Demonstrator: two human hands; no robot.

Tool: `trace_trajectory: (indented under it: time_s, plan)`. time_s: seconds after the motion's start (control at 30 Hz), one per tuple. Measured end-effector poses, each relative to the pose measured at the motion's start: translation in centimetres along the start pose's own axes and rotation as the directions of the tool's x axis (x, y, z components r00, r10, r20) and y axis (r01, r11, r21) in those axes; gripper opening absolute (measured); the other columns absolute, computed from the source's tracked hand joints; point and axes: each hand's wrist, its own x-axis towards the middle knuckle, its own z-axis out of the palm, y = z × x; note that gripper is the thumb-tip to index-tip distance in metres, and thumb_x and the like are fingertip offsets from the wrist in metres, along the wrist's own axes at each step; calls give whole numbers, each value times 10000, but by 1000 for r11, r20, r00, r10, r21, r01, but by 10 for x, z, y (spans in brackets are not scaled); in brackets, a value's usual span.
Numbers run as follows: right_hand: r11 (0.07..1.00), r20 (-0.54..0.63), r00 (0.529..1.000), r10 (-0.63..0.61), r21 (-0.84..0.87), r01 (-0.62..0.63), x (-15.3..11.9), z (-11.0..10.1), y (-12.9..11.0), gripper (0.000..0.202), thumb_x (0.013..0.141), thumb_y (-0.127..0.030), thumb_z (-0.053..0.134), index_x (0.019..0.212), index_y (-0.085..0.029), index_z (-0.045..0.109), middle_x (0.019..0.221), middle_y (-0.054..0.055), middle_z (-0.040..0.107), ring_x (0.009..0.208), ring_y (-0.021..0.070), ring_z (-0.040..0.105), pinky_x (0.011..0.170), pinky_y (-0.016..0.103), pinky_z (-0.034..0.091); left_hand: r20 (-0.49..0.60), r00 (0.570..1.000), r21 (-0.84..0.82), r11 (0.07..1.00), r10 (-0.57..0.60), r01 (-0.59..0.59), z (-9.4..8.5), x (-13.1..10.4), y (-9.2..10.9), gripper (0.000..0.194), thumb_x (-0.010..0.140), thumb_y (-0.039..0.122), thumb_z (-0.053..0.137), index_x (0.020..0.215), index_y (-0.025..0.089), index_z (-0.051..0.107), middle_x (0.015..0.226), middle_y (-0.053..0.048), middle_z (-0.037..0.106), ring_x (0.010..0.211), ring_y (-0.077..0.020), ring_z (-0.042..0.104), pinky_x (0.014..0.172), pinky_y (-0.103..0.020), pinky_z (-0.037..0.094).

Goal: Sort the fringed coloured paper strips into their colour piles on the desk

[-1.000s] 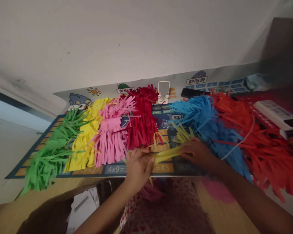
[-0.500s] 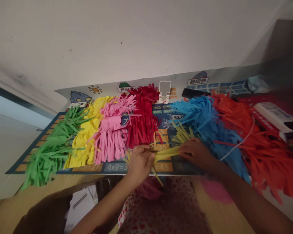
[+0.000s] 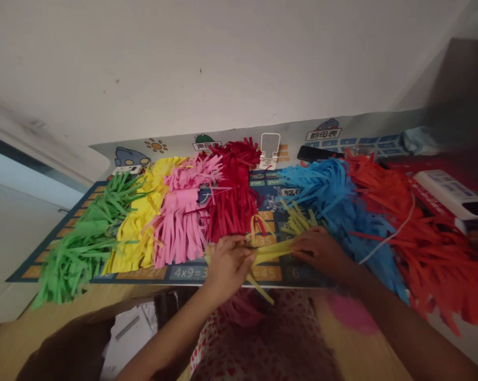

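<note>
Between my two hands a yellow fringed paper tassel is stretched sideways just above the front edge of the table. My left hand is closed around its left end, and a loose yellow strip dangles below that hand. At the other end my right hand pinches the tassel, with yellow fringe fanning out behind the fingers. Past my left hand lies a dark red fringe bundle, and beside it a pink fringe bundle. A blue fringe bundle lies beyond my right hand.
Yellow and green fringe bundles lie at the left, an orange-red bundle at the right. Behind stand a white phone stand and a dark phone. A white cable crosses the right side. Below left sits a brown bag with papers.
Both hands keep their hold on the yellow tassel, almost in place. The strip hanging under my left hand has swung slightly to the right.
</note>
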Motion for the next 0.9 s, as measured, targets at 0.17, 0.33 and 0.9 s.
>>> trace_trajectory:
  time_s: [0.17, 0.33, 0.9]
  plan:
    - [1000, 8, 1000, 3, 14, -3, -1, -2, -1, 244, 975, -313, 530, 878, -244, 743, 935, 34, 765, 880, 188, 678, 859, 376, 357, 25, 1000, -142, 990, 15, -12, 4, 3, -3, 108, 829, 220, 658, 769, 244, 744, 1247, -57, 654, 1179, -264, 560, 983, -450, 398]
    - [1000, -26, 1000, 2, 18, -2, -2, 1, 0, 184, 946, -268, 578, 864, -246, 741, 924, 16, 760, 870, 182, 678, 867, 381, 329, -20, 999, -177, 983, 37, -40, -4, -1, -5, 177, 862, 256, 616, 714, 217, 704, 1226, -67, 665, 1131, -250, 594, 963, -431, 432]
    - [999, 4, 1000, -19, 32, 19, -5, -4, -10, 168, 959, -269, 576, 876, -248, 721, 921, 2, 745, 867, 185, 652, 861, 388, 285, -145, 938, 214, 935, 316, -282, 35, -9, 19, 114, 921, 167, 572, 931, 228, 668, 914, -2, 709, 899, -192, 595, 972, -436, 318]
